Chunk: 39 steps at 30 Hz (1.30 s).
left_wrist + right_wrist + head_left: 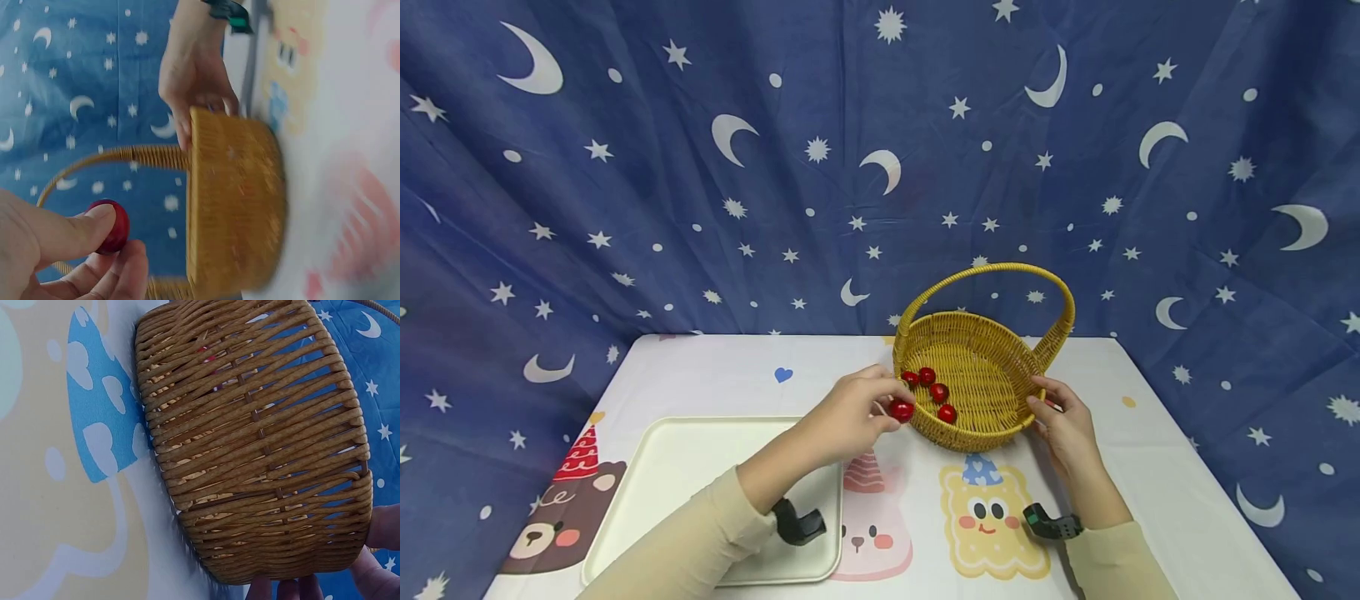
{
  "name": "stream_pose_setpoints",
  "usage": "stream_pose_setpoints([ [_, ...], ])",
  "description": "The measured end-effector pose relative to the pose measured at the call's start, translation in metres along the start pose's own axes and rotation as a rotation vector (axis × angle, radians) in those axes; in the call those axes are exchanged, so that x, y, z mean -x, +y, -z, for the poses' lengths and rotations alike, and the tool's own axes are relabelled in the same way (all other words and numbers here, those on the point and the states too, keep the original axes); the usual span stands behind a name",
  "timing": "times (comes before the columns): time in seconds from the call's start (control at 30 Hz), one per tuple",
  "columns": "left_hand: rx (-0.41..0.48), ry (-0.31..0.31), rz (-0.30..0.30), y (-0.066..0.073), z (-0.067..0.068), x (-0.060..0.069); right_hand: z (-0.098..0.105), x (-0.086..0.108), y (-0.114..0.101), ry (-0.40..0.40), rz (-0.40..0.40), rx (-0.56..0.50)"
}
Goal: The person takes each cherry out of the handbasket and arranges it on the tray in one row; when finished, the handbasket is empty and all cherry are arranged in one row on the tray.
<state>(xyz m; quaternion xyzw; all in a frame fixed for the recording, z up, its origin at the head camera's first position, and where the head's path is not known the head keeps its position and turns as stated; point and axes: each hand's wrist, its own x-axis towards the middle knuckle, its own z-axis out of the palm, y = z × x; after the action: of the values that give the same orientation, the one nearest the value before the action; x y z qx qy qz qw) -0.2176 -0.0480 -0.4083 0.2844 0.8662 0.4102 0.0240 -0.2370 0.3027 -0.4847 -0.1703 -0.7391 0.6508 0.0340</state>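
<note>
In the head view, my left hand [857, 412] pinches a shiny red cherry [902, 410] between thumb and fingers, at the left rim of a yellow-brown wicker basket [985, 392]. The left wrist view shows this cherry [112, 228] higher than the basket's rim, touching only the fingers. Several more red cherries [938, 392] lie inside, gathered on the basket's left side. My right hand [1063, 421] grips the opposite rim. Its fingertips [369, 575] show at the basket's edge in the right wrist view. The tall arched handle [1000, 267] stands upright over the basket.
A cream rectangular tray [662, 500] lies at the table's left front, partly under my left forearm. White cloth [1180, 500] with cartoon prints covers the table. A blue curtain [820, 192] with moons and stars hangs behind the basket and along both sides.
</note>
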Motion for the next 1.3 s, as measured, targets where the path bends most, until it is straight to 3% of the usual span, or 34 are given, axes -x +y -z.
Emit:
stream_pose_setpoints([
  [0.1,-0.020,0.043,0.043,-0.022,0.012,0.023,-0.001,0.000,0.000,0.005,0.000,0.004],
  [0.27,-0.069,0.098,0.166,-0.057,0.028,0.055,-0.001,0.001,0.000,0.010,-0.010,0.009],
  [0.5,-0.102,0.079,0.315,-0.087,0.035,0.082,-0.001,0.000,0.000,0.011,-0.015,0.000],
  [0.77,-0.114,0.038,0.357,-0.104,0.028,0.087,-0.001,0.001,0.000,0.005,-0.010,-0.002],
  [1.07,-0.154,0.018,0.359,-0.107,0.021,0.087,-0.002,0.001,0.001,0.011,0.004,0.005],
  [1.3,-0.135,0.004,0.377,-0.102,0.023,0.087,-0.002,0.002,0.000,0.010,0.001,0.004],
])
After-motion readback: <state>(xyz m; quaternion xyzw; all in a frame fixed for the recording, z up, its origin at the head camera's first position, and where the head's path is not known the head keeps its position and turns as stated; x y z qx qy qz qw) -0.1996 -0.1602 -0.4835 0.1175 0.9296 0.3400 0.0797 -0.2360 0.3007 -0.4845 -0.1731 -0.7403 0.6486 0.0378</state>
